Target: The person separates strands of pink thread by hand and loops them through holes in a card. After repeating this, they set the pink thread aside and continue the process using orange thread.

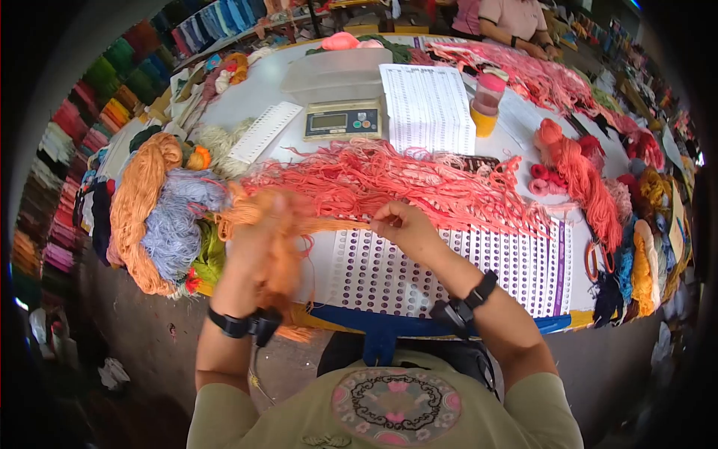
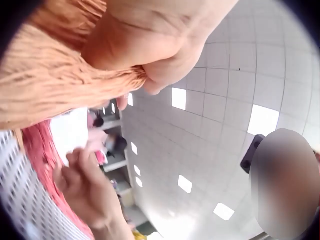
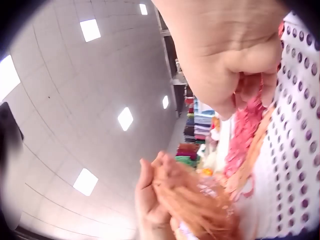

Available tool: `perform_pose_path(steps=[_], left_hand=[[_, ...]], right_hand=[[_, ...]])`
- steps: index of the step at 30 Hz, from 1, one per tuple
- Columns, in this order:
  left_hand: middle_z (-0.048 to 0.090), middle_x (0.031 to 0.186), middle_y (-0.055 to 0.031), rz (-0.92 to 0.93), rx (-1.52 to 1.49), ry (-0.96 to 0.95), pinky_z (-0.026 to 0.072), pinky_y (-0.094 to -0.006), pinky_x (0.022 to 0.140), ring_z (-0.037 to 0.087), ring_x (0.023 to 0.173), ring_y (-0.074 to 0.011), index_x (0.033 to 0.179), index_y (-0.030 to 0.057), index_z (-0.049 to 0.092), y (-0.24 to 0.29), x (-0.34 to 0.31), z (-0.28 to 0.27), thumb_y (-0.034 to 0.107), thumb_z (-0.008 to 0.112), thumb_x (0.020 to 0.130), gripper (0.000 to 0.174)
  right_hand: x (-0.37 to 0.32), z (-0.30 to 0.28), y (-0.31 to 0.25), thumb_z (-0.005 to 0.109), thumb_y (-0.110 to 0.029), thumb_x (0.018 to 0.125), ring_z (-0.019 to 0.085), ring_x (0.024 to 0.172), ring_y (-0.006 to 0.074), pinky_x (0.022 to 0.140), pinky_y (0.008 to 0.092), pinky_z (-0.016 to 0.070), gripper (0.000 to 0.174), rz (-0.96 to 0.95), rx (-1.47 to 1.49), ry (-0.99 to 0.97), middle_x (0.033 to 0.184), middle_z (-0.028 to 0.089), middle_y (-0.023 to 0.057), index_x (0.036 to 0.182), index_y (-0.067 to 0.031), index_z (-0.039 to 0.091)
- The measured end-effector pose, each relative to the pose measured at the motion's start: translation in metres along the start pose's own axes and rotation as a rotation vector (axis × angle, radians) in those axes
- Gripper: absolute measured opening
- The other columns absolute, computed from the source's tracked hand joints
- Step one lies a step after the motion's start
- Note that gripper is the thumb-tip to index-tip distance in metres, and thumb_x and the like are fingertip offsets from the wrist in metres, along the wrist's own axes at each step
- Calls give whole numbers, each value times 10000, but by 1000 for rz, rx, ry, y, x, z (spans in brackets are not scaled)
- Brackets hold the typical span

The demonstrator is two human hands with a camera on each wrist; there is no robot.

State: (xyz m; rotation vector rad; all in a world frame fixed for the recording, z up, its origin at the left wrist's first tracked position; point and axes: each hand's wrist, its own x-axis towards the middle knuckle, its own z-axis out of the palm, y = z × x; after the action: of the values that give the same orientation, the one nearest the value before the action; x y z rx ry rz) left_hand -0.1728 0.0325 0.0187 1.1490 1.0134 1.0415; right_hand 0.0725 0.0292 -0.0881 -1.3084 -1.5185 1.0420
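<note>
My left hand (image 1: 254,251), blurred in the head view, grips a hank of orange yarn (image 2: 55,75). The left wrist view shows strands bunched tightly under its fingers, and the hank's lower part hangs past the table edge. From there an orange strand bundle (image 1: 333,224) runs right across the top of a white perforated sheet (image 1: 389,273). At its far end is my right hand (image 1: 415,236), fingers loosely curled. In the right wrist view nothing shows between thumb and fingers, and the bundle passes just beside them. A coral-pink yarn pile (image 1: 374,176) lies right behind both hands.
Behind the pile stand a digital scale (image 1: 342,120), a printed list (image 1: 426,108) and a jar (image 1: 488,105). Orange (image 1: 142,209) and blue yarn (image 1: 179,224) heap at the left. Scissors (image 1: 598,258) and coloured hanks lie right. Another person (image 1: 516,19) is at the far side.
</note>
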Motion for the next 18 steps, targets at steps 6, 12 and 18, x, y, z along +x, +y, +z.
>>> perform_pose_path(steps=[6,12,18], left_hand=[[529,1279,-153,-27,-414,-398,435,-341,967,534,1152,-213,1302,-37,457,-8,-13,69,453,470,949,603],[580,1212,-141,47,-298,-357,451,-332,945,556,1111,-206,1211,-42,545,-15,-17,85,335,510,959,455],[622,1144,-125,104,-201,-288,450,-320,940,586,1058,-194,1154,-44,593,-17,-22,86,238,565,944,352]], right_hand=[[-41,-6,-102,675,-120,860,576,771,60,626,214,477,98,52,598,-73,883,618,-26,947,-78,661],[-59,-15,-96,665,-144,870,571,796,50,602,194,462,107,-13,601,-1,970,642,-20,954,-78,675],[-61,-19,-90,647,-179,888,571,770,46,597,189,465,131,33,598,27,965,650,-2,959,-70,662]])
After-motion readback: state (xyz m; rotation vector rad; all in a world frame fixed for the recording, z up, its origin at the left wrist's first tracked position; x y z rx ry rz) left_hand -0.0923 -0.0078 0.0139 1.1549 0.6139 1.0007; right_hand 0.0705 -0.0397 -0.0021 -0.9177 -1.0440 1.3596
